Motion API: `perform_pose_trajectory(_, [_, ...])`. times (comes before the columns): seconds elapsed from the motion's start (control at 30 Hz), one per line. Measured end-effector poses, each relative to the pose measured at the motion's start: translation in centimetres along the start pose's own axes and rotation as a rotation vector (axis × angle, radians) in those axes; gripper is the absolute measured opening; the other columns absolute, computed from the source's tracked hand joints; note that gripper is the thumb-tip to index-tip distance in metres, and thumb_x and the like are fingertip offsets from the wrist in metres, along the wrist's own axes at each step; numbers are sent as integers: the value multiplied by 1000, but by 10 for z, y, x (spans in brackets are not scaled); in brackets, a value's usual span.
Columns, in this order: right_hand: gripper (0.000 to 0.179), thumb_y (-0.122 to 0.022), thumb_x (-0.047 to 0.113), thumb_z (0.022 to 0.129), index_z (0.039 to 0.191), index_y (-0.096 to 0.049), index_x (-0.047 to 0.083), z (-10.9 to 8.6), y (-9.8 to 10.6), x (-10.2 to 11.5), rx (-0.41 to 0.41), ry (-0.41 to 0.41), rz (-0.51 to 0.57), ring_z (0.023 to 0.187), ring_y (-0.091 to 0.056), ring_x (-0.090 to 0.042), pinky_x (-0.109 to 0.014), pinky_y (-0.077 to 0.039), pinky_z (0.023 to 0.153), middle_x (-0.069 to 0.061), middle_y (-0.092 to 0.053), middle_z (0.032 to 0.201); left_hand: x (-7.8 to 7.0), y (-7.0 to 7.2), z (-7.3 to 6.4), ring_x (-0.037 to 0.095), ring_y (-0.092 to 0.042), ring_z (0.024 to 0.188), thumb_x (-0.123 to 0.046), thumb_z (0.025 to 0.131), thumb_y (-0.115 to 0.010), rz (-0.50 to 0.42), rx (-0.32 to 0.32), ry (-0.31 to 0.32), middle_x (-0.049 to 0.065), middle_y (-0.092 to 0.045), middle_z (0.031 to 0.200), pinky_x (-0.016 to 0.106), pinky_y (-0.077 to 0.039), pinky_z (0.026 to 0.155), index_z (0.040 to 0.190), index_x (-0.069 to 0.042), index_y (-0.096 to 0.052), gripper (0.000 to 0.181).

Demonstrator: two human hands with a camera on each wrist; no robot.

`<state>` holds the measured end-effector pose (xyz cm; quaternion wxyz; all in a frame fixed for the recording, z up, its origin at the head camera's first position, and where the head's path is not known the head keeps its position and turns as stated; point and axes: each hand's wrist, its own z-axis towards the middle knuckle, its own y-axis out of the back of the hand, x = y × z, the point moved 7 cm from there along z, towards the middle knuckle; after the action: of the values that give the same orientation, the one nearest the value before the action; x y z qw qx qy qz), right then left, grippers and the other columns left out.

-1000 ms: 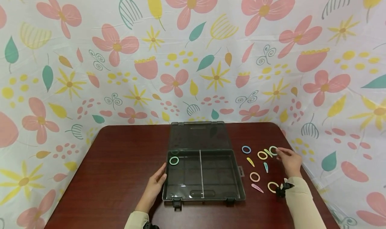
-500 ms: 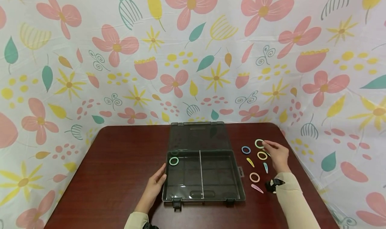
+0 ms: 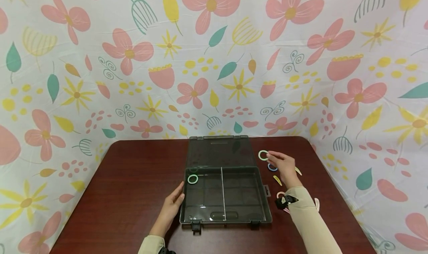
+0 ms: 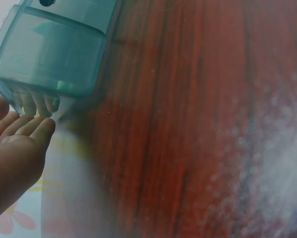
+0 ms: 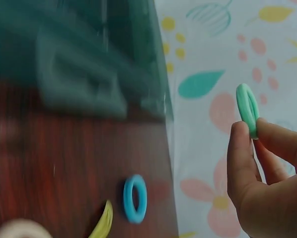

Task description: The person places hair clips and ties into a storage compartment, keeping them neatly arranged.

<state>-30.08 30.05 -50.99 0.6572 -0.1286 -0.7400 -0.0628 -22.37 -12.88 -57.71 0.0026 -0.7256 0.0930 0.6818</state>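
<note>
Low in the head view, left of centre, the left hand (image 3: pixel 171 207), fingers nearly straight, touches the left wall of an open, two-compartment box of dark transparent plastic (image 3: pixel 245 194), a mint-green ring (image 3: pixel 188 179) lying in its left compartment. Farther off, right of centre, near a blue ring (image 5: pixel 128 201), the right hand (image 3: pixel 282 166) pinches a pale green ring (image 5: pixel 243 106)

Four rings show — a green ring (image 3: pixel 188 179) at left in the one box (image 3: pixel 234 222), then at right a second green ring (image 5: pixel 244 106), a blue ring (image 5: pixel 127 198) and a half-hidden peach ring (image 3: pixel 279 193). Three clips lie right — a yellow clip (image 3: pixel 277 180), a pale clip (image 3: pixel 298 171), a pink clip (image 3: pixel 286 210). One divider (image 3: pixel 223 194), one table (image 3: pixel 133 179), one left hand (image 3: pixel 170 208) and one right hand (image 3: pixel 283 167) appear.
</note>
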Motion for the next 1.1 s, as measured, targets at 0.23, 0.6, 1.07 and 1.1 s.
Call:
perform_pose_trajectory(0.23, [46,-68,5,89,129,-53,-13,-4,-44,2,76,-2,-33,92,-70,-14,-29,-54,86,-4,-65,111,1,0,0,35,-23,141,-3,101,-47,-6,4,-9,17,-30,152,52,-26,110,149,-5,-34,50])
perform_pose_trajectory(0.6, [39,-69,-3,86,121,-58,-15,-8,-111,-3,141,-17,45,79,-70,-11,-37,-53,87,-13,-67,105,4,1,1,37,-27,139,-3,100,-47,9,-3,-20,19,-32,151,52,-29,109,149,-5,-35,50])
perform_pose_trajectory(1.07, [33,-70,-5,85,117,-63,-11,-28,-176,-17,231,-63,111,84,-70,-18,-31,-56,81,-17,-67,103,7,1,4,37,-28,139,0,99,-48,2,-11,-19,19,-32,151,52,-29,109,148,-3,-36,50])
perform_pose_trajectory(1.1, [32,-70,-4,84,115,-65,-11,-29,-179,-18,240,-59,115,84,-70,-19,-31,-56,81,-17,-67,103,6,1,4,37,-28,139,-1,100,-48,5,-11,-24,19,-32,151,52,-29,109,148,-3,-37,50])
